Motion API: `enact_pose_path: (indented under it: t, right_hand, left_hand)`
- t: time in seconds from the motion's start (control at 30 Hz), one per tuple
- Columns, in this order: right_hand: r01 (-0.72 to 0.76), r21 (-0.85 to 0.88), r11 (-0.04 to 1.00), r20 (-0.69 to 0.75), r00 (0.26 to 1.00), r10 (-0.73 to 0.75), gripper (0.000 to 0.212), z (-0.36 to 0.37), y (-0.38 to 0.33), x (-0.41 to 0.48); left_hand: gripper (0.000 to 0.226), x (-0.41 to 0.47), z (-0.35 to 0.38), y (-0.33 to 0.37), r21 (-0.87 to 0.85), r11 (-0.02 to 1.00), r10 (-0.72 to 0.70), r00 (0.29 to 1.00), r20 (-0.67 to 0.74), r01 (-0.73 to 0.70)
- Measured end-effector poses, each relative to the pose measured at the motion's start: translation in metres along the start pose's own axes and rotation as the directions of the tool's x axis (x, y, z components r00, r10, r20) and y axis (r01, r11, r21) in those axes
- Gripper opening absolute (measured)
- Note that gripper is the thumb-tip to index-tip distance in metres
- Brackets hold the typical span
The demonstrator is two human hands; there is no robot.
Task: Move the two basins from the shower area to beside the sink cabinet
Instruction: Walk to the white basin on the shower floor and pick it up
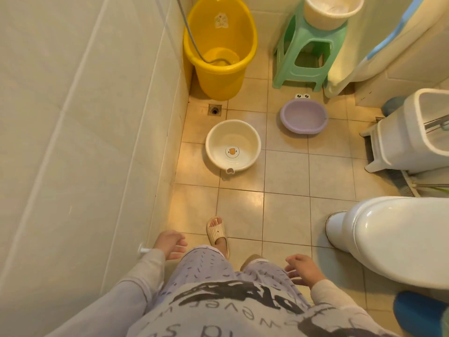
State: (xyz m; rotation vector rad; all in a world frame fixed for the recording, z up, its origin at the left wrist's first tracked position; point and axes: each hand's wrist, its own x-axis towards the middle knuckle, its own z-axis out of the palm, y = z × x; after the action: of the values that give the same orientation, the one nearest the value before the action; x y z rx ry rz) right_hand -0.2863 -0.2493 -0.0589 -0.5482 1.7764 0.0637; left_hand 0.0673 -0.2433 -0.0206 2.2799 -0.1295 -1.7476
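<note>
- I see my left hand (pixel 170 243) low at the bottom of the view, near the tiled wall (pixel 73 117), fingers spread loosely and holding nothing.
- My right hand (pixel 305 269) hangs at the same height on the other side of my legs, fingers apart and likewise empty.
- The round cream plastic basin with a small duck face printed inside (pixel 233 148) sits upright on the beige floor tiles (pixel 286 171), close to the wall and just below the square floor drain (pixel 215 109).
- The lilac oval plastic basin with two cartoon eyes on its far rim (pixel 303 116) sits upright on the floor further right, well apart from the cream one, just in front of the mint-green plastic stool (pixel 303 47).
- A cream plastic tub (pixel 332 10) stands on top of that stool.
- The tall yellow plastic bucket (pixel 220 47) stands in the far left corner, with a grey shower hose (pixel 192 37) dropping into it.
- A white toilet with its lid shut (pixel 393 237) is at the right, beside me; a white bin-like container (pixel 413 132) stands beyond it.
- My foot in a beige slipper (pixel 217 233) is planted ahead of me; both basins lie well out of reach of either hand.
</note>
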Motion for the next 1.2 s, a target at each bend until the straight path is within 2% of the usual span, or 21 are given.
enact_pose_path:
  t: [0.17, 0.33, 0.5, 0.73, 0.87, 1.03, 1.2]
  right_hand:
    - [-0.061, 0.097, 0.993, -0.054, 0.996, 0.067, 0.014, -0.015, -0.035, 0.010]
    - [-0.056, 0.136, 0.989, -0.066, 0.996, 0.065, 0.012, -0.034, -0.080, 0.025]
    - [-0.043, 0.132, 0.990, -0.021, 0.999, 0.046, 0.011, -0.052, -0.143, 0.050]
    - [0.063, 0.097, 0.993, 0.014, 0.998, -0.065, 0.009, -0.092, -0.237, 0.083]
    - [0.080, 0.015, 0.997, 0.039, 0.996, -0.080, 0.011, -0.108, -0.269, 0.097]
    - [0.046, -0.025, 0.999, 0.045, 0.998, -0.045, 0.012, -0.116, -0.287, 0.111]
    - [0.027, -0.077, 0.997, 0.041, 0.999, -0.023, 0.016, -0.116, -0.305, 0.123]
  left_hand:
    - [0.010, 0.008, 0.002, 0.099, 0.048, 0.993, 0.107, 0.992, 0.072, -0.111]
    - [0.015, 0.023, 0.007, 0.160, 0.033, 0.990, 0.133, 0.987, 0.089, -0.137]
    - [0.015, 0.045, 0.014, 0.184, 0.021, 0.996, 0.081, 0.996, 0.036, -0.081]
    - [0.017, 0.062, 0.033, 0.187, 0.057, 0.992, -0.112, 0.990, -0.085, 0.117]
    - [0.021, 0.066, 0.044, 0.202, -0.019, 0.987, -0.159, 0.979, -0.129, 0.158]
    - [0.024, 0.076, 0.055, 0.231, -0.078, 0.983, -0.175, 0.979, -0.101, 0.168]
    - [0.017, 0.105, 0.061, 0.261, 0.024, 0.987, -0.158, 0.986, -0.044, 0.160]
